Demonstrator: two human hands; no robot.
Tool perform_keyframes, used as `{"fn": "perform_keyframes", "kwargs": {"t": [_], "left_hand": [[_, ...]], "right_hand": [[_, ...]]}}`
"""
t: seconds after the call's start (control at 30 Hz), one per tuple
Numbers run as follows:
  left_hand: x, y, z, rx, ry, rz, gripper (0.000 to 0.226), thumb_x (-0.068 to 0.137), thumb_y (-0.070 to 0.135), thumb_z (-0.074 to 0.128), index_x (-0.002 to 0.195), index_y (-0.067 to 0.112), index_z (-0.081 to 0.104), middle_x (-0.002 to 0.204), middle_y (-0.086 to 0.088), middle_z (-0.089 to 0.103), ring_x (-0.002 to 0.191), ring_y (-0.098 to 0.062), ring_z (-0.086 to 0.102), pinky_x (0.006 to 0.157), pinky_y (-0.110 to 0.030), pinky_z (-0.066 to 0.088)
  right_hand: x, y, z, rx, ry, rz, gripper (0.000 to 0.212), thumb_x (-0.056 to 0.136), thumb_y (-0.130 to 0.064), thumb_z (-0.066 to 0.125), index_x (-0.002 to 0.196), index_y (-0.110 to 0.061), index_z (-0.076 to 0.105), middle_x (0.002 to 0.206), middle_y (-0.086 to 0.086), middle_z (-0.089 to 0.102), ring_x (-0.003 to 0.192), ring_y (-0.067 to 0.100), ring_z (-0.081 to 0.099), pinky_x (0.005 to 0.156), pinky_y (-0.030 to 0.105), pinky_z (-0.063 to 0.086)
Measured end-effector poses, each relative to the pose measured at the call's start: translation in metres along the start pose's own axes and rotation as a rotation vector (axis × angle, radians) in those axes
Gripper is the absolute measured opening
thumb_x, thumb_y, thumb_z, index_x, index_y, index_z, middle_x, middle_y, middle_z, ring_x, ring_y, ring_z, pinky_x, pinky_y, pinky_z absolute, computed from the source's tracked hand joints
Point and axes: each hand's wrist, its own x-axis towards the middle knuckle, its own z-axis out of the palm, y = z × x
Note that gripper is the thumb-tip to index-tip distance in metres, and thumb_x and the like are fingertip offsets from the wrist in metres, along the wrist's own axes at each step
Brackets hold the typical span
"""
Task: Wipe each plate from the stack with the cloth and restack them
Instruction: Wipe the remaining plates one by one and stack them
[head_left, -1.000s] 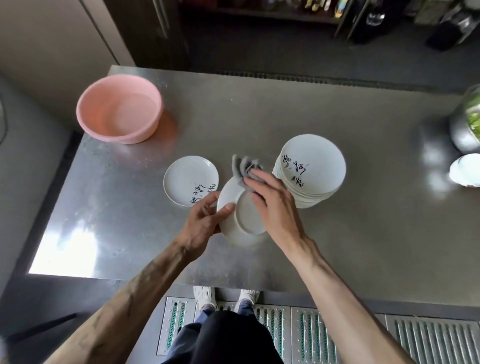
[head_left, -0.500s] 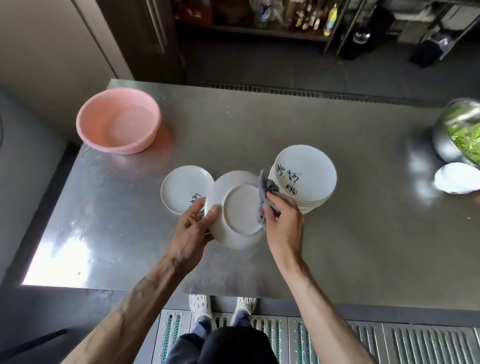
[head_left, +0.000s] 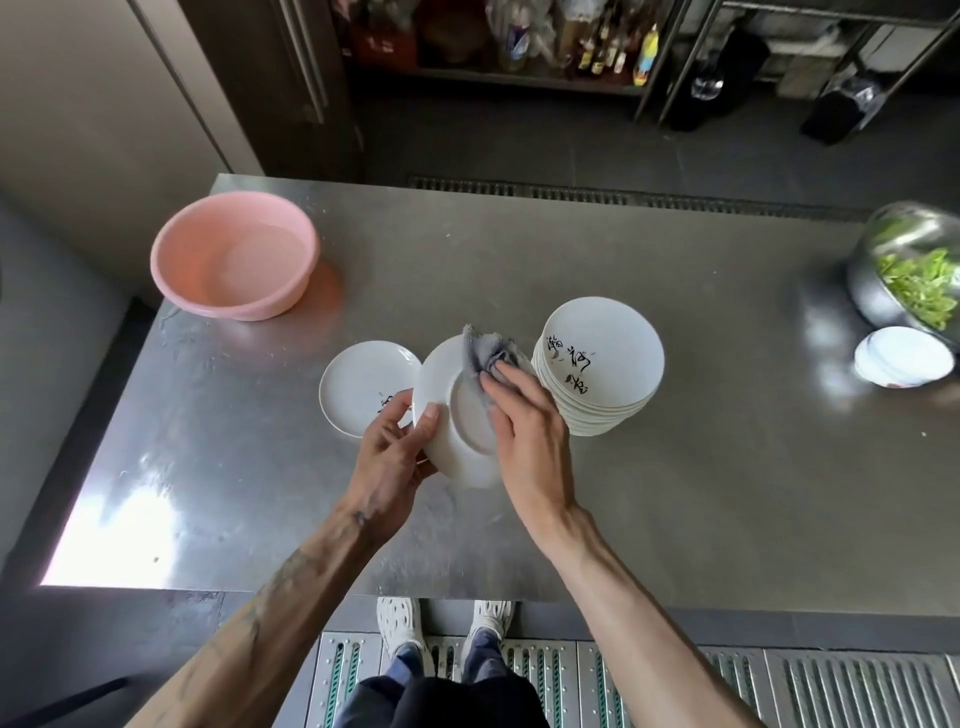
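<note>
Hands: left hand (head_left: 394, 460) grips the near-left rim of the plate (head_left: 441, 395), thumb across the edge; right hand (head_left: 525, 439) lies flat, fingers straight, pressing the cloth (head_left: 491, 349) onto the plate's upturned underside. The plate is held tilted above the table (head_left: 519, 260), between the single plate (head_left: 358, 379) on its left and the stack (head_left: 605, 353) on its right. Judgement on the step: the underside wipe is in hand. Sweep round the raised foot ring, where damp would collect, and rotate the plate with the left hand rather than chasing it with the right. Keep pressure moderate, since the rim grip is the only support. The bunched cloth end sits close to the stack's edge, so keep strokes from nudging it. Materials, by size: the table is brushed steel, matt grey with bright glare at the near-left corner, hard enough to chip a dropped plate. The pink basin (head_left: 228, 306) is smooth plastic, round, with a shallow wall. The stack is many glazed white plates, shallow and round, black brush lettering on the top one. The single plate matches them and lies face up. The cloth is grey, soft and crumpled, partly under the fingers.
</note>
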Motion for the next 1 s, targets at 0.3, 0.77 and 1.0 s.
{"fn": "perform_keyframes", "kwargs": {"t": [0.3,0.77,1.0], "left_hand": [[0.002,0.0,0.003,-0.033,0.049,0.013,0.034,0.101,0.028,0.063,0.131,0.012,0.062,0.117,-0.013,0.072,0.098,-0.023,0.07,0.076,-0.034,0.058],[0.007,-0.002,0.009,-0.174,0.167,0.048,0.017,0.104,0.021,0.057,0.119,0.014,0.064,0.113,-0.017,0.072,0.094,-0.025,0.071,0.074,-0.031,0.059],[0.008,0.001,0.01,-0.189,0.225,0.048,0.017,0.105,0.021,0.056,0.119,0.014,0.063,0.104,-0.015,0.072,0.088,-0.027,0.067,0.074,-0.037,0.052]], "right_hand": [[-0.005,-0.012,0.009,0.019,-0.017,0.006,0.039,0.092,0.002,0.065,0.128,-0.014,0.071,0.139,-0.003,0.061,0.128,0.013,0.057,0.111,0.014,0.035],[-0.04,-0.022,0.034,-0.01,0.081,-0.015,0.041,0.088,0.003,0.07,0.125,-0.014,0.073,0.135,-0.001,0.062,0.122,0.017,0.058,0.109,0.02,0.041],[-0.046,-0.026,0.042,-0.026,0.098,-0.001,0.04,0.088,0.002,0.072,0.125,-0.013,0.073,0.134,0.0,0.063,0.118,0.02,0.059,0.108,0.012,0.037]]}}
